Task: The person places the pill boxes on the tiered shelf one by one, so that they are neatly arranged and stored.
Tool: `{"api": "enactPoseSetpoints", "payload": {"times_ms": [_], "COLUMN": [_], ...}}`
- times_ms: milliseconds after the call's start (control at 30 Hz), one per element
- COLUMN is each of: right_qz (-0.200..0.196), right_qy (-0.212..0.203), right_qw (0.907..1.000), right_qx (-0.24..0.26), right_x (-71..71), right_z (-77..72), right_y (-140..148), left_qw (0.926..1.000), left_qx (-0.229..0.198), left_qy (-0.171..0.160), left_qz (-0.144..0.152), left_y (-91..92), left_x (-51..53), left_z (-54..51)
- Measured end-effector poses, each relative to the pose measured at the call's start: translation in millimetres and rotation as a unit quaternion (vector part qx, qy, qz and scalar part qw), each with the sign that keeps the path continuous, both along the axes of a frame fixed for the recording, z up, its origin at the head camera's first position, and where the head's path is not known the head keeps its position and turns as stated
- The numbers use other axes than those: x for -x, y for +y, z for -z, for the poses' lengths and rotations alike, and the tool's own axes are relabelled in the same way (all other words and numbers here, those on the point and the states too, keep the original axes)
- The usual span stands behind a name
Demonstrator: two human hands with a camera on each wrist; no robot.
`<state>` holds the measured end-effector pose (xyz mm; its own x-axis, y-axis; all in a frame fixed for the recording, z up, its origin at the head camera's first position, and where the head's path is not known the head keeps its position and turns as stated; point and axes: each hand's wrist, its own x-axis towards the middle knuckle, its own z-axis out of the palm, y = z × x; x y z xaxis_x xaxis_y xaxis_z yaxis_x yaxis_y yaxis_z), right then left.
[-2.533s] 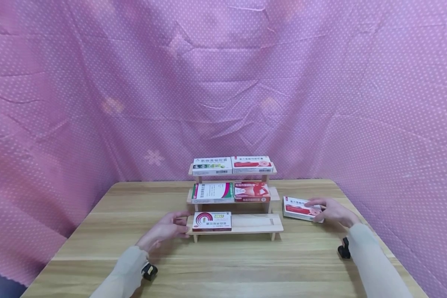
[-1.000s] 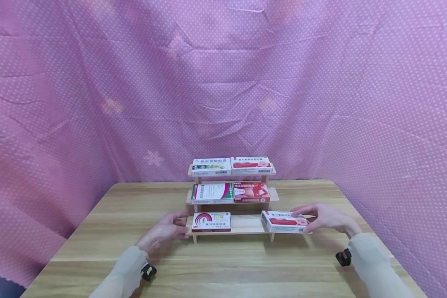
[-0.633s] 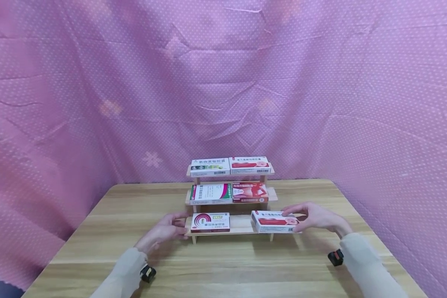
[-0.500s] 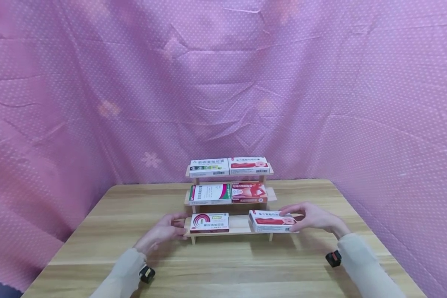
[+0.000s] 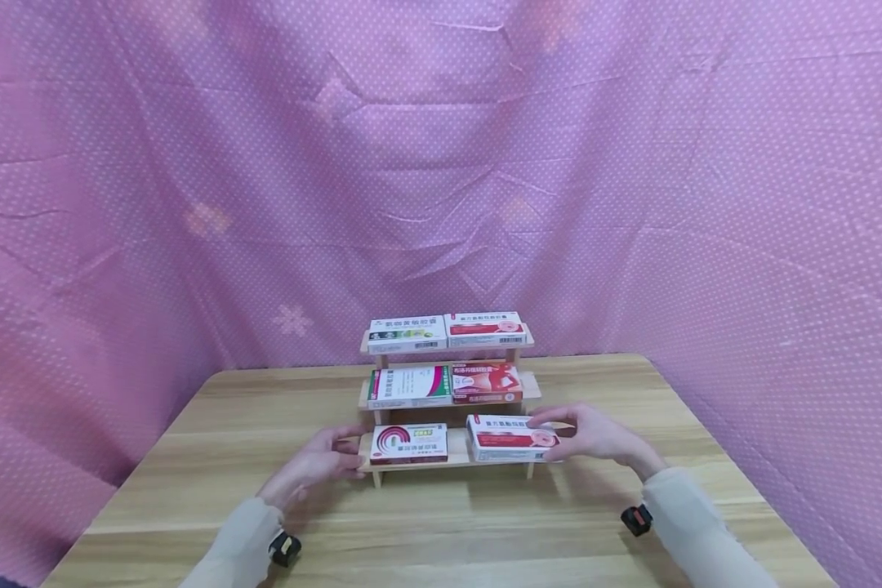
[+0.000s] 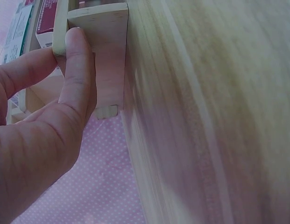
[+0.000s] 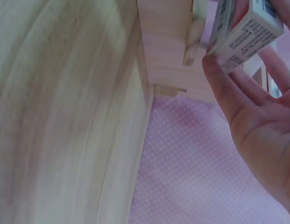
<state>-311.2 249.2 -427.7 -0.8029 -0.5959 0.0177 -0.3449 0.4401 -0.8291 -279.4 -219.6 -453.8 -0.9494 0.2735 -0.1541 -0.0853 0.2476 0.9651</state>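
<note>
A three-tier wooden display shelf [image 5: 459, 447] stands on the table. My left hand [image 5: 319, 461] pinches the left end of its lowest tier; the left wrist view shows finger and thumb at the board's edge [image 6: 60, 35]. My right hand [image 5: 595, 441] grips the right end of a white and red medicine box [image 5: 501, 441], over the right part of the lowest tier. In the right wrist view the box [image 7: 247, 42] looks tilted; whether it touches the tier I cannot tell. Left of it on that tier lies a white and maroon medicine box [image 5: 408, 443].
On the middle tier lie a white and green box [image 5: 409, 384] and a red box [image 5: 487, 382]. The top tier bears two white boxes, one with green [image 5: 407, 332], one with red [image 5: 485, 328]. A pink dotted cloth [image 5: 441, 163] hangs behind the wooden table [image 5: 412, 539].
My right hand has brought the white and red box leftward from the table beside the shelf to over the lowest tier. My left hand has kept its hold on the shelf's end.
</note>
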Motion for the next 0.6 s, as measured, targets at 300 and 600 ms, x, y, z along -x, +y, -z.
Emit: {"api": "enactPoseSetpoints", "payload": {"times_ms": [300,600], "right_qz": [0.007,0.042], "right_qy": [0.022,0.059], "right_qw": [0.9994,0.9973], "right_qx": [0.026,-0.001], "right_x": [-2.9,-6.2], "right_z": [5.8,8.8], "right_y": [-12,-25], "left_qw": [1.0,0.9999], "left_qx": [0.004,0.011], "left_qy": [-0.004,-0.005], "left_qz": [-0.006,-0.009], "left_y": [1.4,1.1], "left_x": [-1.0,-2.4], "left_z": [-0.1,-2.0]}}
